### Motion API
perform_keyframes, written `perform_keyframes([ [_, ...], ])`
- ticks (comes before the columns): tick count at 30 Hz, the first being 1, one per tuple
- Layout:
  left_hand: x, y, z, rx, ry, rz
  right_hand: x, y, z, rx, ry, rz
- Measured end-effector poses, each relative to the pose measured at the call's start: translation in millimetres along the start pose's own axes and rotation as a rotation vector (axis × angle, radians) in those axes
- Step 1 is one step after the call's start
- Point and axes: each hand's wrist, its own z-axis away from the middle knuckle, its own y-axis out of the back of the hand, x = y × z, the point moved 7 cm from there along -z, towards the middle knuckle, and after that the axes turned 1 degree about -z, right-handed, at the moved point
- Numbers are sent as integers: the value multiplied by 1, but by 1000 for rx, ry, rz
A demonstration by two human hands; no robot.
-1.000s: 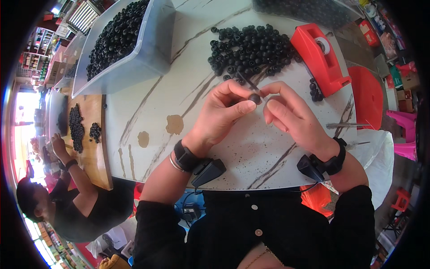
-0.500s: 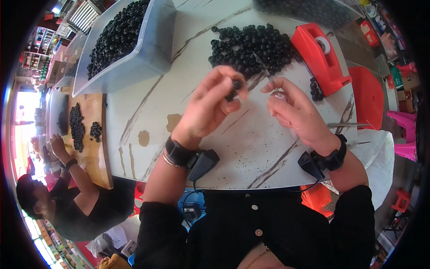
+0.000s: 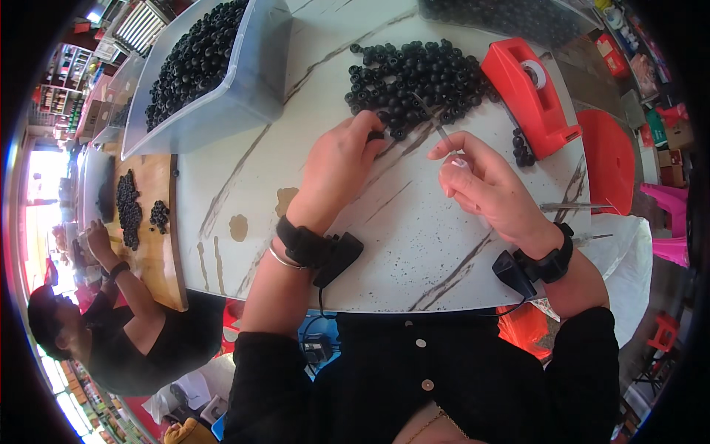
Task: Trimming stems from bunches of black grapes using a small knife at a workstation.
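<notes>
Round black beads with holes lie in a loose pile on the white marbled table. At the pile's near left edge is my left hand, its back turned up and its fingers curled. A dark bead shows at its fingertips; the palm side is hidden. My right hand is closed around a thin, pointed metal tool. The tool's tip points up and left over the near part of the pile. Its handle is mostly covered by my fingers, so its exact kind stays unclear.
A clear plastic bin full of beads stands at left. At right are a red tape dispenser, a few beads and a metal tool. Dark specks dot the near tabletop. A co-worker sits at a wooden table.
My left hand has turned over, back up, and lowered to the pile's edge; earlier it held up dark beads. My right hand and its tool have barely moved.
</notes>
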Motion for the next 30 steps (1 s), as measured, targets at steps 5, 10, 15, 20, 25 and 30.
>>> perform_keyframes([
  [5, 3, -10, 8, -227, 268, 532, 4, 5, -1, 5, 10, 19],
  [10, 28, -31, 20, -349, 341, 1271, 9, 5, -3, 14, 27, 9],
  [15, 35, -38, 24, -344, 336, 1593, 5, 5, -2, 18, 36, -7],
  [20, 32, -42, 25, -341, 407, 1684, 3, 6, -2, 34, 107, 22],
  [25, 25, -40, 22, -273, 505, 1720, 4, 7, -3, 29, 98, 54],
  [30, 23, -42, 23, -268, 502, 1677, 0, 7, 0, 54, 81, 27],
])
